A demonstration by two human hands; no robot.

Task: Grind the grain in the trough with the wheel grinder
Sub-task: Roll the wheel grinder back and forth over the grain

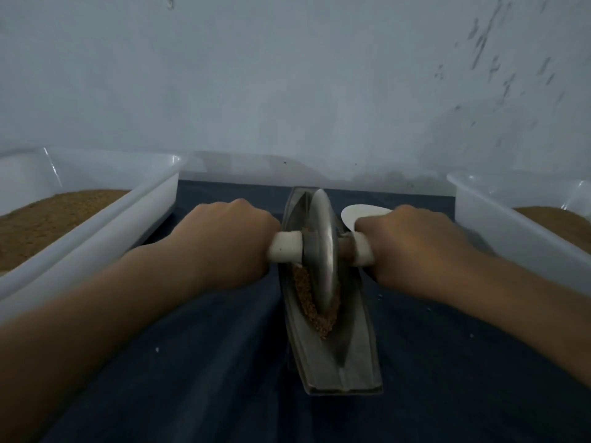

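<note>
A long grey metal trough (361, 356) lies lengthwise on the dark blue cloth in the middle. A metal wheel grinder (323, 247) stands upright in its groove, towards the far half. Brown grain (315, 305) is heaped in the groove at the near side of the wheel. My left hand (227, 241) grips the white handle (286, 251) on the wheel's left side. My right hand (412, 244) grips the white handle on its right side.
A white plastic tub (134, 215) with brown grain stands at the left. Another white tub (499, 231) with grain stands at the right. A white spoon-like scoop (358, 214) lies behind my right hand. A pale wall rises right behind the table.
</note>
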